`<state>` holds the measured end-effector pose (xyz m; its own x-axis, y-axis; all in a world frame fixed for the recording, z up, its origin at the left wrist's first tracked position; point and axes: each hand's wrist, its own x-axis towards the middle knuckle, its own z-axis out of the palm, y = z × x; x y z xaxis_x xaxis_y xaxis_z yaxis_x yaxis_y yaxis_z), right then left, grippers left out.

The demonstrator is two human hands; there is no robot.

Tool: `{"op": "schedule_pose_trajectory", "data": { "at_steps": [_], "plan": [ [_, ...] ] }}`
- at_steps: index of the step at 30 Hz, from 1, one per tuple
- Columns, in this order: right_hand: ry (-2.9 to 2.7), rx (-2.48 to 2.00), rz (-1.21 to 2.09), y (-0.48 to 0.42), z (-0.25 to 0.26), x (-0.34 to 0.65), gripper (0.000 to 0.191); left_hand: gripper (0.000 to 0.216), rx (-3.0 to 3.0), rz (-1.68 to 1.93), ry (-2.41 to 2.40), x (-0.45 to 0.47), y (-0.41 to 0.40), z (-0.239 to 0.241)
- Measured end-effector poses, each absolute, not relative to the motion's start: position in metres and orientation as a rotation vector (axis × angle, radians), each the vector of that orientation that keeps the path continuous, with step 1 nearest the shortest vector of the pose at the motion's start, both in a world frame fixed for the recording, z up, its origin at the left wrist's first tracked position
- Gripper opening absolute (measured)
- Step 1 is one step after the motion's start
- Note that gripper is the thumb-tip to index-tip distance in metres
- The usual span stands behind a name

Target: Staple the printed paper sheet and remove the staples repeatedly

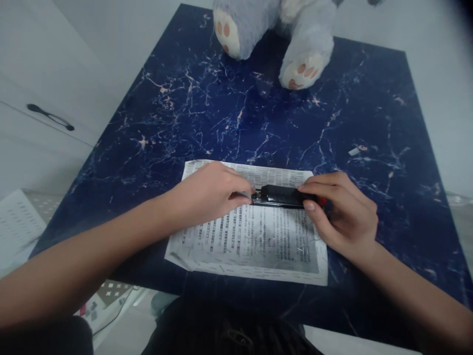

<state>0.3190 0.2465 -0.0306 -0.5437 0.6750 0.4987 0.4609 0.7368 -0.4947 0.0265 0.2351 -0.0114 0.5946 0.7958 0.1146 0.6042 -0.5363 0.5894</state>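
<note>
A black stapler (281, 195) with a red end lies across a printed sheet of paper (254, 241) on a dark blue marbled table (258, 118). My right hand (343, 214) grips the stapler's right end, fingers and thumb closed around it. My left hand (210, 192) rests on the paper at the stapler's left end, its fingertips pinched at the stapler's front. What the left fingertips pinch is too small to make out.
A grey plush toy (281, 34) with pale paws sits at the table's far edge. A white cabinet with a black handle (50, 116) stands to the left. Papers (18, 222) lie low on the left beside the table. A small white scrap (354, 151) lies on the table's right.
</note>
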Motion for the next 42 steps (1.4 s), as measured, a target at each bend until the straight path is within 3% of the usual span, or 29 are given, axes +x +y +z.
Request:
{"op": "schedule_pose_trajectory", "data": {
  "at_steps": [5, 10, 23, 28, 31, 42],
  "plan": [
    [-2.267, -0.843, 0.405, 0.25, -0.03, 0.321, 0.022, 0.019, 2.258, 0.366, 0.913, 0.0, 0.254, 0.001],
    [-2.418, -0.744, 0.541, 0.252, -0.032, 0.321, 0.047, 0.014, 2.2, 0.442, 0.849, -0.006, 0.263, 0.0],
    [-2.436, -0.69, 0.68, 0.252, -0.035, 0.315, 0.032, 0.026, 2.52, 0.736, 0.865, 0.038, 0.258, -0.034],
    [-2.405, -0.757, 0.576, 0.245, -0.031, 0.311, 0.033, 0.023, 2.434, 0.685, 0.796, 0.026, 0.265, -0.03],
    [-2.476, -0.782, 0.621, 0.245, -0.023, 0.317, 0.023, 0.024, 2.411, 0.659, 0.931, 0.017, 0.27, -0.032],
    [-2.656, -0.787, 0.649, 0.24, -0.002, 0.329, 0.021, 0.031, 2.728, 0.424, 1.344, 0.04, 0.251, -0.033]
  ]
}}
